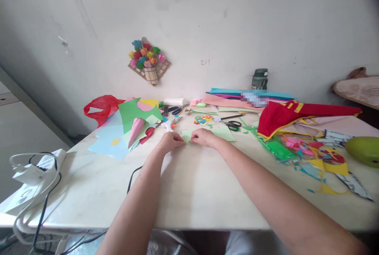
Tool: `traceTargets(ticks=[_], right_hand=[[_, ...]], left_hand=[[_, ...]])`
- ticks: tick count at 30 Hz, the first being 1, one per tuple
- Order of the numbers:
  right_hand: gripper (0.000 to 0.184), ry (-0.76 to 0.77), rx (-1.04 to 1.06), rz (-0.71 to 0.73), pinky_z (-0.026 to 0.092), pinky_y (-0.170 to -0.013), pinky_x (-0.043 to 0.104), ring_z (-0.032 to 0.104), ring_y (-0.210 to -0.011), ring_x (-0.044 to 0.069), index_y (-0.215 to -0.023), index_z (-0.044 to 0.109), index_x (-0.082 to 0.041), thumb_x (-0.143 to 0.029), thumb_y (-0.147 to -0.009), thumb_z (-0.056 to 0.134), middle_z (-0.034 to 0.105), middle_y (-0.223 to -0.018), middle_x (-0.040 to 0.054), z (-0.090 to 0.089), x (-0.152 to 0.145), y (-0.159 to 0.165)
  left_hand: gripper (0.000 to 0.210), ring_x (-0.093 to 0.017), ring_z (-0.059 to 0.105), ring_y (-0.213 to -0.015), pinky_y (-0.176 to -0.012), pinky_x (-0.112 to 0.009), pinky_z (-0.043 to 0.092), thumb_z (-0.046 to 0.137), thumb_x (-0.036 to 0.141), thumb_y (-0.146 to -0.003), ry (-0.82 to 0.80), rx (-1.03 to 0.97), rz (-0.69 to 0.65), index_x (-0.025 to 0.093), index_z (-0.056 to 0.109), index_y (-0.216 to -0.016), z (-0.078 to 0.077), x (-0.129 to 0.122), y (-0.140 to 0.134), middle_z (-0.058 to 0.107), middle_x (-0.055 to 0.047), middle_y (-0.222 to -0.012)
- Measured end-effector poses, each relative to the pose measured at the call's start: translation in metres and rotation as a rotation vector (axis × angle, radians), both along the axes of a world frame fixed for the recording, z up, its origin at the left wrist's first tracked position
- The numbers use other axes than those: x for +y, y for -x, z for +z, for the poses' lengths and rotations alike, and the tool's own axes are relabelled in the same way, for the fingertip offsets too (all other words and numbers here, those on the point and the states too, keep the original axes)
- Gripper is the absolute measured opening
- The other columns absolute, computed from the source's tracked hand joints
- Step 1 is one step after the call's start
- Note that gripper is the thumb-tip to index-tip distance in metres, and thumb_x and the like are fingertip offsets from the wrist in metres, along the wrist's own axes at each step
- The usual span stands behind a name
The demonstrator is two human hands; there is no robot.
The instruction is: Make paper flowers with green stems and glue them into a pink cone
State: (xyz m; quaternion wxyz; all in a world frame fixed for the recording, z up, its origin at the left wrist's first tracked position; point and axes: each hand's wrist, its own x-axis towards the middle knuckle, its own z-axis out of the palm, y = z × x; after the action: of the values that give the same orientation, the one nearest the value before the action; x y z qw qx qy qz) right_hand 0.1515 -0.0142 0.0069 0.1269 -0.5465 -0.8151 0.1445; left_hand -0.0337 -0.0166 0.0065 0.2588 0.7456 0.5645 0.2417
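A pale green sheet of paper (223, 133) lies on the table between and behind my two hands. My left hand (172, 142) pinches its left end with the fingers pressed together. Close beside it, my right hand (203, 137) is closed on the same paper, knuckles up. Just behind my left hand sits a white glue gun (168, 124). Black-handled scissors (234, 125) and a dark pencil (232, 117) lie beyond my right hand. Small colourful paper flowers (203, 119) are grouped behind the sheet.
Coloured paper sheets (109, 136) and a pink paper cone (136, 132) lie at left. Paper scraps (319, 164), a red cloth (278, 119) and a green fruit-like object (364, 151) occupy the right. A power strip (35, 180) with cables stands at the left edge.
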Motion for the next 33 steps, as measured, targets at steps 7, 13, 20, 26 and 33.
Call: traceTargets(ticks=[7, 13, 20, 26, 33], right_hand=[[0.022, -0.036, 0.012, -0.021, 0.031, -0.055, 0.021, 0.054, -0.074, 0.013, -0.076, 0.065, -0.022, -0.041, -0.074, 0.053, 0.065, -0.083, -0.0002, -0.006, -0.002, 0.002], [0.020, -0.048, 0.050, -0.050, 0.032, -0.056, 0.021, 0.055, -0.074, 0.013, -0.076, 0.065, -0.022, -0.039, -0.073, 0.055, 0.066, -0.082, 0.0000, -0.007, -0.004, 0.005], [0.013, -0.046, 0.218, -0.014, 0.036, -0.059, 0.020, 0.057, -0.071, 0.012, -0.075, 0.067, -0.022, -0.029, -0.069, 0.058, 0.067, -0.077, -0.0018, -0.017, -0.002, 0.008], [0.011, -0.021, 0.259, -0.001, 0.037, -0.058, 0.020, 0.056, -0.068, 0.012, -0.072, 0.068, -0.021, -0.027, -0.068, 0.059, 0.066, -0.073, -0.0016, -0.015, -0.003, 0.009], [0.012, -0.011, 0.256, 0.022, 0.037, -0.057, 0.019, 0.056, -0.067, 0.011, -0.073, 0.068, -0.020, -0.027, -0.068, 0.060, 0.067, -0.072, -0.0015, -0.015, -0.004, 0.010]], left_hand=[[0.020, -0.011, 0.047, -0.055, -0.052, -0.023, 0.035, 0.061, 0.032, -0.057, 0.021, -0.027, 0.036, 0.015, 0.065, -0.065, 0.001, -0.004, -0.001, 0.057, 0.001, -0.056], [0.019, -0.009, 0.041, -0.052, -0.049, -0.022, 0.032, 0.059, 0.032, -0.059, 0.033, -0.056, 0.035, 0.014, 0.062, -0.065, 0.001, -0.006, -0.001, 0.052, 0.002, -0.053], [0.018, -0.009, 0.040, -0.052, -0.050, -0.022, 0.031, 0.058, 0.032, -0.060, 0.042, -0.076, 0.007, 0.015, 0.059, -0.064, -0.001, -0.006, 0.000, 0.049, 0.004, -0.054], [0.018, -0.010, 0.044, -0.057, -0.053, -0.022, 0.033, 0.058, 0.033, -0.061, 0.012, -0.059, 0.001, 0.015, 0.057, -0.062, 0.003, -0.011, -0.002, 0.051, 0.003, -0.057], [0.016, -0.012, 0.049, -0.060, -0.054, -0.023, 0.036, 0.055, 0.031, -0.064, -0.008, 0.106, -0.009, 0.016, 0.059, -0.065, 0.004, -0.011, -0.004, 0.057, 0.000, -0.061]])
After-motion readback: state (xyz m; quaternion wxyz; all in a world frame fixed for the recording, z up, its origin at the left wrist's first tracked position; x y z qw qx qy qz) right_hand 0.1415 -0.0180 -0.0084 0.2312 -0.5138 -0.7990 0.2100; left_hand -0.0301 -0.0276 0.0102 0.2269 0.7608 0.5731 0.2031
